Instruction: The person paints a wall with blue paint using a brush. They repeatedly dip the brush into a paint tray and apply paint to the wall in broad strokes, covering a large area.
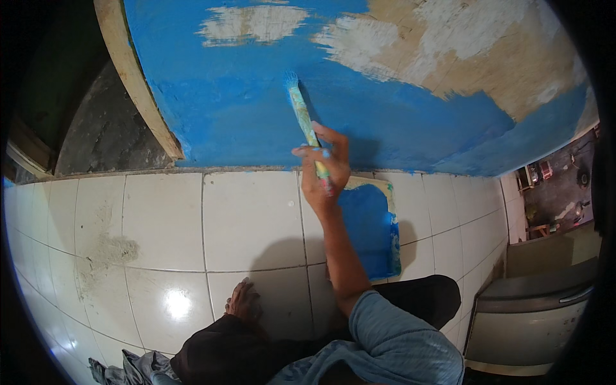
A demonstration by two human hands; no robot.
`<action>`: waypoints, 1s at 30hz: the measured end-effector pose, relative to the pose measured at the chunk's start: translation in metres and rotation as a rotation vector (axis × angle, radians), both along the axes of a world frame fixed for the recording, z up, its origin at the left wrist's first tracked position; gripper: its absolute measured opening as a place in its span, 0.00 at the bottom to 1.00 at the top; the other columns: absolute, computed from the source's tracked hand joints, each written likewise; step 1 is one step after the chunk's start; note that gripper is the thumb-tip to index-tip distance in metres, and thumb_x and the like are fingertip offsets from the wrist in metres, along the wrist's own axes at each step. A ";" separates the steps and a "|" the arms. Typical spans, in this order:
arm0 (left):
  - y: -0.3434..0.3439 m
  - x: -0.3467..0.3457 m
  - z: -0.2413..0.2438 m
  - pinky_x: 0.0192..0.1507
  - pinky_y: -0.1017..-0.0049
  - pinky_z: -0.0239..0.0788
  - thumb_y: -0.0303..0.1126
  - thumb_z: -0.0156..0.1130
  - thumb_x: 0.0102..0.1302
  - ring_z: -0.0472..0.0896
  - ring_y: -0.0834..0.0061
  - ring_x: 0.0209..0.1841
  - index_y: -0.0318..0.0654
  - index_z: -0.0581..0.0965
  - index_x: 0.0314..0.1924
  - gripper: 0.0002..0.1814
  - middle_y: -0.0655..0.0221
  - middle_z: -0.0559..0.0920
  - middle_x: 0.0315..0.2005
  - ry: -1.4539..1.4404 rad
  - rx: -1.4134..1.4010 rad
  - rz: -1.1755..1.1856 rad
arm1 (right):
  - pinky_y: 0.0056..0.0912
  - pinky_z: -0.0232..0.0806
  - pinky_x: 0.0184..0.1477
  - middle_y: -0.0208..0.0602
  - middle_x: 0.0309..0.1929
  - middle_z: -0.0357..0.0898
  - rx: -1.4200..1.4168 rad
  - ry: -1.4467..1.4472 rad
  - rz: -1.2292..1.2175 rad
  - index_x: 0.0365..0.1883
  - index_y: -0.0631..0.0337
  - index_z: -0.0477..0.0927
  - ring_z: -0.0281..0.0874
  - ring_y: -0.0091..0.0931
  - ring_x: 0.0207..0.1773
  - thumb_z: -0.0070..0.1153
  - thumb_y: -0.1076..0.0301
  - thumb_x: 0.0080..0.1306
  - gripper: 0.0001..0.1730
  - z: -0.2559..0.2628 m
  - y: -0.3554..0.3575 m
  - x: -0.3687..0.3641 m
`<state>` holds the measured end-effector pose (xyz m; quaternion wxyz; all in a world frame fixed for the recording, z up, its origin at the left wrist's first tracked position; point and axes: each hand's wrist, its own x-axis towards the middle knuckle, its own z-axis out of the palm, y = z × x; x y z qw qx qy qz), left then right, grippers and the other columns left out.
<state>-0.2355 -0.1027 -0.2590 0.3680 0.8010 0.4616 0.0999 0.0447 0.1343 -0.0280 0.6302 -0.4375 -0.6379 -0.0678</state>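
Observation:
My right hand [323, 168] grips a paintbrush [302, 113] by its paint-smeared handle. The blue-loaded bristles touch the wall [250, 110], on a part coated in blue paint. Higher up, whitish and tan patches [462, 53] show between the blue strokes. Beneath my right forearm, a paint tray [370, 231] with blue paint in it lies on the tiled floor, close to the wall's foot. My arm covers its left side. My left hand is out of view.
A wooden door frame [139, 86] borders the wall on the left. White floor tiles [250, 216] carry a sandy smear [115, 250]. My bare foot [240, 301] rests there, near a grey cloth [139, 368]. A refrigerator [529, 313] stands at right.

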 end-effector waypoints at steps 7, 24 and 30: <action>-0.005 0.001 -0.015 0.63 0.52 0.64 0.39 0.73 0.43 0.60 0.57 0.71 0.47 0.83 0.43 0.23 0.65 0.71 0.62 0.026 0.061 0.012 | 0.33 0.73 0.53 0.42 0.52 0.77 0.104 0.307 -0.226 0.39 0.59 0.83 0.77 0.31 0.53 0.57 0.79 0.67 0.06 0.009 -0.024 0.103; 0.001 -0.009 0.002 0.68 0.53 0.56 0.45 0.68 0.53 0.54 0.55 0.73 0.47 0.80 0.49 0.23 0.63 0.65 0.67 -0.034 -0.040 -0.028 | 0.37 0.69 0.54 0.43 0.51 0.77 0.063 0.051 0.240 0.36 0.57 0.84 0.75 0.36 0.53 0.56 0.80 0.60 0.10 0.076 0.043 -0.126; -0.002 -0.012 -0.004 0.68 0.53 0.56 0.44 0.67 0.54 0.56 0.53 0.72 0.45 0.80 0.47 0.21 0.61 0.67 0.64 -0.110 -0.013 -0.002 | 0.35 0.71 0.54 0.44 0.53 0.77 0.102 -0.032 -0.023 0.37 0.61 0.83 0.75 0.31 0.57 0.56 0.79 0.65 0.06 0.092 0.046 -0.063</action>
